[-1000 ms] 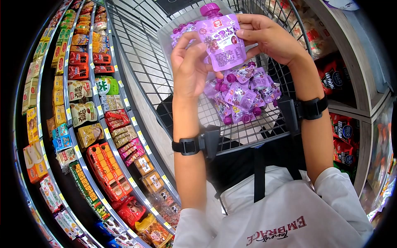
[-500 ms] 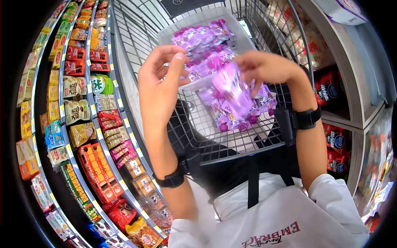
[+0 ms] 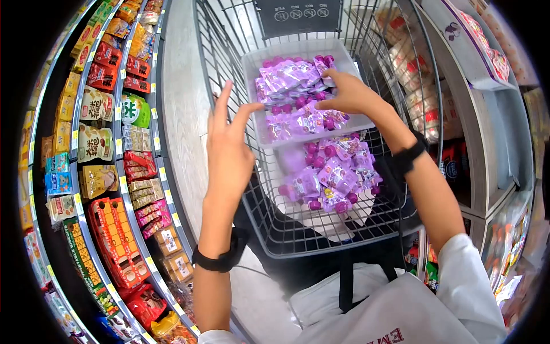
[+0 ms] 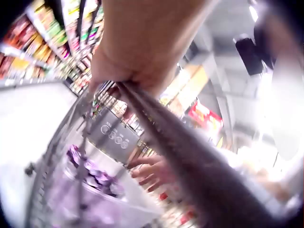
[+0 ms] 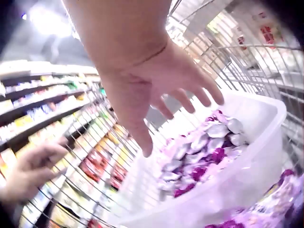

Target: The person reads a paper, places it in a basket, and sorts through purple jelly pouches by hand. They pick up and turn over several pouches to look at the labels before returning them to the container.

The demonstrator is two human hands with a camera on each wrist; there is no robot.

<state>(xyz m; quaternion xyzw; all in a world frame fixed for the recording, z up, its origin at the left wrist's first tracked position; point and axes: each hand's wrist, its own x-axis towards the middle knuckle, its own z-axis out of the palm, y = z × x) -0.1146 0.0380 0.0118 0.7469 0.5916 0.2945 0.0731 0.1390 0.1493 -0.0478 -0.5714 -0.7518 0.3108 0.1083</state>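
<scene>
Purple spouted pouches (image 3: 292,77) with dark purple caps fill a translucent plastic bin (image 3: 252,74) in the shopping cart. In front of the bin, more loose pouches (image 3: 338,175) lie in a pile on the cart's wire floor, and a blurred pouch (image 3: 293,159) shows at the pile's left. My right hand (image 3: 355,96) hovers over the bin's right side, thumb and fingers spread; the right wrist view shows nothing in the hand (image 5: 161,90). At the cart's left side, my left hand (image 3: 229,155) is raised with fingers apart, holding nothing.
The wire cart (image 3: 321,249) stands in an aisle. Shelves of packaged snacks (image 3: 114,218) run along the left; a wooden display unit (image 3: 487,155) with bagged goods stands close on the right. Pale floor (image 3: 183,97) shows between the cart and the left shelves.
The pouch held up in both hands was lowered by the right hand toward the loose pile and let go. The right hand has moved over the bin; the left has drawn back leftward.
</scene>
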